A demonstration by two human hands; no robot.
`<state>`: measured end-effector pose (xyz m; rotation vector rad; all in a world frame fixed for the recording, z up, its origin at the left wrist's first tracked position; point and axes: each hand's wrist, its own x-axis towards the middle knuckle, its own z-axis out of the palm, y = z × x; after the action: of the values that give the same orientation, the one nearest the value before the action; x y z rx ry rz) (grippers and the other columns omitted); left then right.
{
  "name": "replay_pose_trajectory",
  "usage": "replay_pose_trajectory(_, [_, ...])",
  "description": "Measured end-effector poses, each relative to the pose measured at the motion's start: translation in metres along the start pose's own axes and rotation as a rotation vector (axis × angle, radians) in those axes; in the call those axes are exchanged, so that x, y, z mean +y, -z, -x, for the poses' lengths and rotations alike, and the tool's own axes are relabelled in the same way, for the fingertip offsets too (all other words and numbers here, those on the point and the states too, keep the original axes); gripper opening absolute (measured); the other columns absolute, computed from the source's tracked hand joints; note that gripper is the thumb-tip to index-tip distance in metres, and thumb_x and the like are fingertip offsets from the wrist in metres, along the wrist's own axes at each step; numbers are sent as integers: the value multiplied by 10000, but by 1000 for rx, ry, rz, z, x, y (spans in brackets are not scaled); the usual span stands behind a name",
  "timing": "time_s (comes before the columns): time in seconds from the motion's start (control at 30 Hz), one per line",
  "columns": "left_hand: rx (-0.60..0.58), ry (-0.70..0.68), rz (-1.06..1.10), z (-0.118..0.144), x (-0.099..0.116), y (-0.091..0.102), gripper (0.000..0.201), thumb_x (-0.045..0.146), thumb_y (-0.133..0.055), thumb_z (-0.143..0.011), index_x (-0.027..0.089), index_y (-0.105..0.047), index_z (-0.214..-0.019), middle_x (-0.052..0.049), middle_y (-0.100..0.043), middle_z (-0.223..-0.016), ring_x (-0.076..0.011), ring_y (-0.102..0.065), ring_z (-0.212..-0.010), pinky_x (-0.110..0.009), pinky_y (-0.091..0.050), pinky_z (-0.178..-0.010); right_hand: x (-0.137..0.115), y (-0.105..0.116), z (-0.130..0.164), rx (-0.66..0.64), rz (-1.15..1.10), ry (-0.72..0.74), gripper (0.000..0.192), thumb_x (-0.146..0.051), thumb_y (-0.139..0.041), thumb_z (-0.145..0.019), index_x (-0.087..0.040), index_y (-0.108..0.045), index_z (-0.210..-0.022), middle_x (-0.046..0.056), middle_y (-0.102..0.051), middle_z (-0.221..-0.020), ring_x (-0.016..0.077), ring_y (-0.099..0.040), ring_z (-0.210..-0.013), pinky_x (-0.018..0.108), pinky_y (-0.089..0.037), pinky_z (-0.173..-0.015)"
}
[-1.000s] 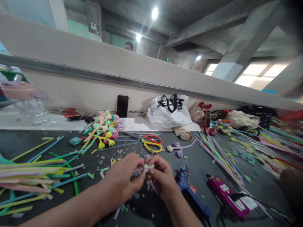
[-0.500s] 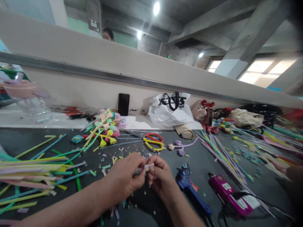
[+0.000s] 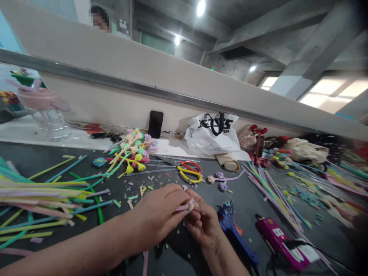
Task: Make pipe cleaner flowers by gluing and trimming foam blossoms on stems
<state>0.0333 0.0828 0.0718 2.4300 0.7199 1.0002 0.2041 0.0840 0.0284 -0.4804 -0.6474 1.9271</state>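
My left hand (image 3: pixel 168 209) and my right hand (image 3: pixel 204 224) meet over the dark table, fingertips pinched together. Between them is a small pale pink and lilac pipe cleaner piece (image 3: pixel 191 206) with a yellowish spot; the fingers hide part of it. Just beyond the hands lie scissors (image 3: pixel 190 177) with one red and one yellow handle. A lilac pipe cleaner stem with small flower heads (image 3: pixel 223 186) rests to their right. Beside my right hand is a blue glue gun (image 3: pixel 237 235), its nozzle end pointing away from me.
Loose pipe cleaners (image 3: pixel 37 201) pile up at left, with another bundle (image 3: pixel 271 195) at right. A bunch of pipe cleaner flowers (image 3: pixel 136 147), a phone (image 3: pixel 155 124) and a white bag (image 3: pixel 212 134) are along the back. A magenta power strip (image 3: pixel 276 234) with cords lies right.
The view has shifted, so the table things appear slightly further right. My left hand has turned over more, its back now covering more of the fingers. Both hands still pinch the piece.
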Motion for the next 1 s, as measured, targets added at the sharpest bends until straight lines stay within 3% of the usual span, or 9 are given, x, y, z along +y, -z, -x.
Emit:
replay_pose_trajectory(0.43, [-36,-103,-54,2,-4,0,200,143,-366,-873,178,-544,-959,-46,-604,-887,-134,-535,-854,-251,-441,-807,0,-2,-1,-31,56,-65,96,-138,-665,-649,-139,-585,-701,-66,-453,-481,-5,-259,-329,58,-327,-314])
replay_pose_trajectory(0.6, [-27,-94,-49,3,-11,-5,193,135,-372,-864,180,-541,-946,-50,-604,-917,-139,-540,-899,-250,-434,-824,1,0,-3,-5,69,-67,99,-138,-664,-650,-135,-579,-701,-68,-451,-473,-1,-298,-334,61,-331,-319])
replay_pose_trajectory(0.7, [-43,-5,-24,1,-13,-3,201,187,-426,-854,202,-524,-1030,-52,-595,-1011,-160,-535,-945,-282,-433,-835,-1,-1,-5,6,109,-9,85,-160,-656,-679,-144,-578,-708,-74,-448,-459,-1,-320,-325,59,-333,-321])
replay_pose_trajectory(0.8, [10,208,23,-5,-12,7,513,309,-588,-757,215,-398,-1224,-74,-536,-1151,-168,-558,-859,-290,-471,-733,-4,-2,-5,33,198,149,94,-158,-671,-677,-137,-586,-711,-45,-520,-535,-2,-381,-344,66,-358,-335])
replay_pose_trajectory(0.83, [23,262,38,-7,-11,12,528,339,-600,-742,207,-408,-1216,-74,-537,-1140,-158,-560,-806,-279,-473,-688,-4,-3,-5,39,232,192,97,-154,-678,-672,-135,-591,-711,-32,-545,-575,-1,-402,-354,73,-372,-339])
replay_pose_trajectory(0.93, [-75,315,52,-13,-9,24,239,362,-446,-839,178,-582,-909,-23,-596,-878,-132,-542,-711,-243,-437,-631,-4,-4,-3,37,331,234,107,-156,-699,-662,-137,-602,-703,-14,-583,-660,13,-449,-372,111,-423,-340])
replay_pose_trajectory(1.0, [-216,338,50,-15,-8,28,344,360,-344,-884,172,-588,-730,7,-577,-707,-126,-534,-673,-225,-408,-607,-2,-3,-2,31,393,216,121,-165,-713,-655,-140,-606,-705,-6,-600,-716,24,-477,-385,139,-455,-347])
